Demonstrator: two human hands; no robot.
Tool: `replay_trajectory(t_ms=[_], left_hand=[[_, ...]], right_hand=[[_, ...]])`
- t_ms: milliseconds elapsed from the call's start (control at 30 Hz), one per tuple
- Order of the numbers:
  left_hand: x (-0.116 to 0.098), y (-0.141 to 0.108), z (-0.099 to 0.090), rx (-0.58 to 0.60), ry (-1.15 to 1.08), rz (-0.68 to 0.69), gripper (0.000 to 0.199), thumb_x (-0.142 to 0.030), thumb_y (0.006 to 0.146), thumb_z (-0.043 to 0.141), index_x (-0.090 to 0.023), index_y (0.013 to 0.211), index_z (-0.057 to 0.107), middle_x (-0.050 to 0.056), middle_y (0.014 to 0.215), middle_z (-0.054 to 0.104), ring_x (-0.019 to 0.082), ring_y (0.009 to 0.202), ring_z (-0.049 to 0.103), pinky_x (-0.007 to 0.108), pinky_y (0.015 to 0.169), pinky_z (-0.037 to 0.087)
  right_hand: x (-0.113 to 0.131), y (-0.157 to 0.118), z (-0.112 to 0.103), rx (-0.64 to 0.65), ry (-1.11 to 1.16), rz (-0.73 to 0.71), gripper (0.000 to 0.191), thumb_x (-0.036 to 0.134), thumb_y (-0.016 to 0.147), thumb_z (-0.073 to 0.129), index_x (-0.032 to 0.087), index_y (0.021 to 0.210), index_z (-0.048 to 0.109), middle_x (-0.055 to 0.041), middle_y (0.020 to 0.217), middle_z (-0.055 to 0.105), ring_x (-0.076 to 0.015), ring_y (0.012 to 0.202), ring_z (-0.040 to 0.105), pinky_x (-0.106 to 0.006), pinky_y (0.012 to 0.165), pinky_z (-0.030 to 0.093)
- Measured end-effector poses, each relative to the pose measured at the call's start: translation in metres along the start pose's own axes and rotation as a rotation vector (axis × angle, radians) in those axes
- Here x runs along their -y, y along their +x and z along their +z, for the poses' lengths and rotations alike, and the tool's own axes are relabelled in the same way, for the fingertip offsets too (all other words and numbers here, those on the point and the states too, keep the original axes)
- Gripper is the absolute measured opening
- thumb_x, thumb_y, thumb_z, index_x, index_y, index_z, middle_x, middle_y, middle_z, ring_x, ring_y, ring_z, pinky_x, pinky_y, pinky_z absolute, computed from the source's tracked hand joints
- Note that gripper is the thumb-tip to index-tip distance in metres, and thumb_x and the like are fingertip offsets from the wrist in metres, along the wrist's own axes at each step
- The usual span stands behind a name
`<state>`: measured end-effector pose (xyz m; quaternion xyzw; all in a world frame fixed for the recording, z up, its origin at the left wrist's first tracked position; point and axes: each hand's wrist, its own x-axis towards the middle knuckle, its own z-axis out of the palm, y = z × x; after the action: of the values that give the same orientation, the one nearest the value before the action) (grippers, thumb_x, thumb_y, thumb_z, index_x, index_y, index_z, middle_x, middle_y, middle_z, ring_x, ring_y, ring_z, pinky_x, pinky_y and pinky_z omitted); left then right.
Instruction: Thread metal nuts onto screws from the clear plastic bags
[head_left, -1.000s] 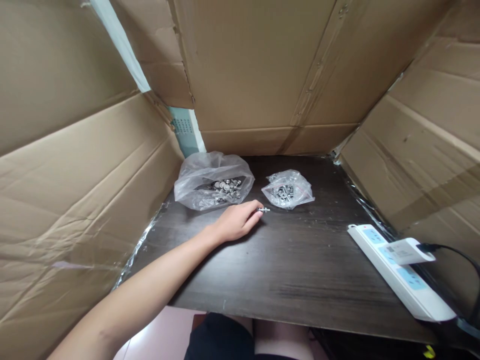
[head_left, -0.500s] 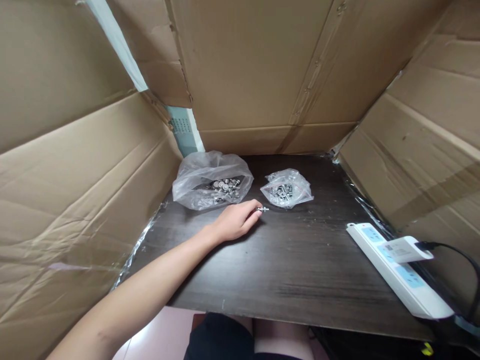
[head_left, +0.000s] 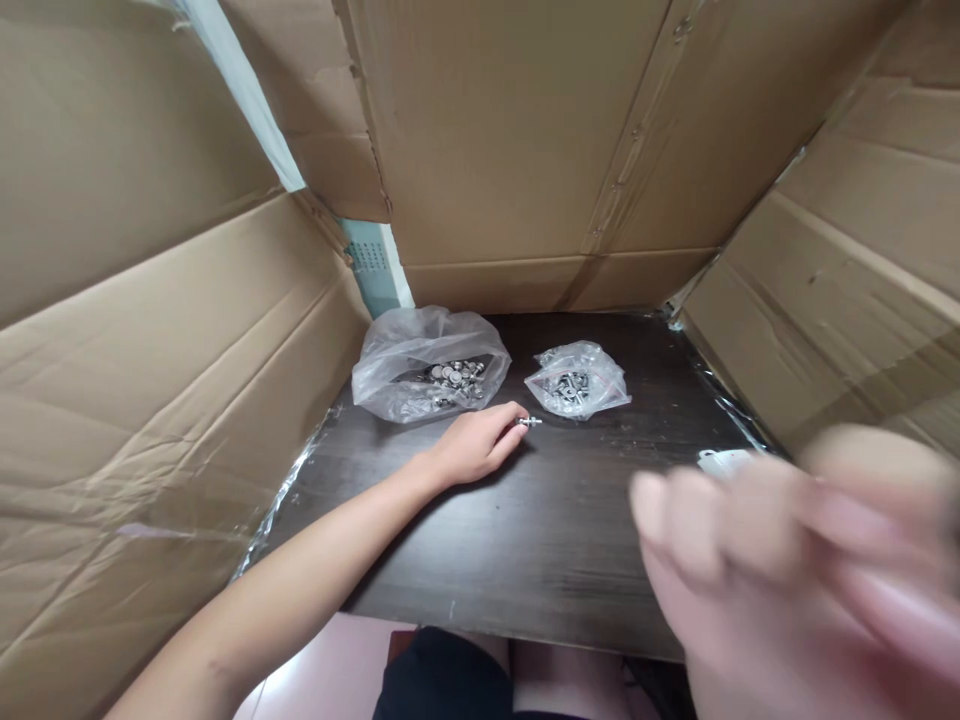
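Observation:
Between its thumb and fingertips, my left hand (head_left: 480, 440) pinches a small metal bolt (head_left: 532, 422) whose threaded end points right, just above the dark tabletop (head_left: 555, 540). Behind that hand lies an open clear plastic bag (head_left: 382, 370) with several round-headed metal pieces (head_left: 456, 376) in it. A smaller clear bag (head_left: 604, 385) of small metal parts (head_left: 571, 388) lies to the right. Large and blurred, my right hand (head_left: 795, 560) is raised close to the camera at the lower right. Its fingers are smeared by motion, so what they hold, if anything, cannot be made out.
Cardboard walls (head_left: 525, 140) enclose the table at the back, left and right. A white power strip (head_left: 724, 461) at the right is mostly hidden behind my right hand. My legs (head_left: 450, 680) are below the front edge.
My right hand has come into view at the lower right and covers most of the power strip. My left hand keeps hold of the bolt in about the same place. The view has shifted slightly.

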<state>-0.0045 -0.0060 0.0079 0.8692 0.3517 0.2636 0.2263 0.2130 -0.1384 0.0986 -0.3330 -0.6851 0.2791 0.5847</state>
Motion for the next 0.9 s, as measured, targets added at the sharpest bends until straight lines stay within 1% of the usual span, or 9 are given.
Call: replay_trajectory(t_ms=[100,200,267,333,400,533,700,767,900], left_hand=[[-0.001,0.000,-0.001,-0.005,-0.001,-0.004,0.024,-0.035,0.105,0.040,-0.019,0.111,0.058,0.008,0.101,0.070,0.022,0.089,0.067,0.032,0.080,0.051],[-0.001,0.000,-0.001,-0.013,0.003,-0.007,0.024,-0.034,0.106,0.040,-0.019,0.112,0.058,0.007,0.101,0.070,0.021,0.088,0.067,0.031,0.079,0.050],[0.000,0.000,0.000,-0.006,0.003,0.000,0.024,-0.034,0.106,0.040,-0.019,0.113,0.057,0.007,0.103,0.070,0.021,0.089,0.067,0.031,0.079,0.050],[0.001,0.001,0.000,0.003,0.000,0.005,0.024,-0.034,0.106,0.039,-0.019,0.111,0.058,0.007,0.102,0.070,0.021,0.088,0.066,0.030,0.079,0.050],[0.001,0.001,0.000,0.000,-0.005,-0.005,0.025,-0.034,0.106,0.038,-0.019,0.109,0.058,0.007,0.100,0.070,0.020,0.086,0.065,0.030,0.078,0.050],[-0.001,0.002,-0.001,-0.012,-0.021,-0.025,0.026,-0.034,0.106,0.037,-0.019,0.108,0.058,0.006,0.098,0.069,0.020,0.085,0.065,0.030,0.076,0.049],[-0.002,0.001,-0.001,-0.010,-0.045,-0.033,0.024,-0.034,0.106,0.038,-0.020,0.109,0.057,0.007,0.102,0.070,0.020,0.089,0.066,0.030,0.080,0.050],[-0.002,0.001,-0.001,-0.013,-0.050,-0.042,0.025,-0.034,0.106,0.037,-0.020,0.110,0.057,0.007,0.102,0.070,0.020,0.089,0.066,0.031,0.081,0.050],[-0.001,0.002,-0.002,-0.020,-0.063,-0.040,0.025,-0.034,0.106,0.038,-0.019,0.108,0.057,0.007,0.100,0.070,0.020,0.088,0.065,0.031,0.081,0.050]], right_hand=[[-0.055,0.039,0.033,-0.179,0.110,0.175,0.011,0.025,0.088,0.061,0.028,0.097,0.056,0.0006,0.070,0.050,-0.0157,0.055,0.046,-0.029,0.048,0.038],[-0.112,0.050,0.044,-0.147,0.117,0.304,0.009,0.026,0.084,0.058,0.023,0.092,0.056,0.0044,0.060,0.045,-0.0123,0.048,0.040,-0.027,0.046,0.032],[-0.134,0.045,0.043,-0.073,0.046,0.338,0.013,0.027,0.084,0.059,0.021,0.095,0.060,0.0036,0.064,0.048,-0.0120,0.051,0.042,-0.026,0.047,0.034],[-0.141,0.039,0.041,0.061,-0.052,0.294,0.013,0.028,0.085,0.060,0.020,0.095,0.064,0.0010,0.071,0.052,-0.0135,0.058,0.048,-0.027,0.053,0.040],[-0.139,0.035,0.041,0.117,-0.161,0.207,0.009,0.025,0.085,0.062,0.020,0.092,0.065,-0.0010,0.077,0.053,-0.0151,0.066,0.052,-0.028,0.057,0.044],[-0.135,0.034,0.047,0.075,-0.224,0.165,0.007,0.020,0.085,0.059,0.020,0.090,0.064,-0.0019,0.080,0.053,-0.0150,0.066,0.052,-0.027,0.055,0.044],[-0.139,0.036,0.046,0.069,-0.251,0.182,0.004,0.023,0.087,0.059,0.021,0.088,0.062,-0.0022,0.079,0.055,-0.0150,0.065,0.053,-0.027,0.054,0.042],[-0.139,0.038,0.045,0.082,-0.276,0.179,0.009,0.026,0.091,0.057,0.021,0.086,0.061,-0.0021,0.078,0.057,-0.0151,0.065,0.053,-0.027,0.057,0.042],[-0.140,0.039,0.044,0.146,-0.338,0.169,0.035,0.034,0.100,0.049,0.021,0.068,0.051,-0.0005,0.066,0.052,-0.0154,0.062,0.048,-0.029,0.060,0.038]])
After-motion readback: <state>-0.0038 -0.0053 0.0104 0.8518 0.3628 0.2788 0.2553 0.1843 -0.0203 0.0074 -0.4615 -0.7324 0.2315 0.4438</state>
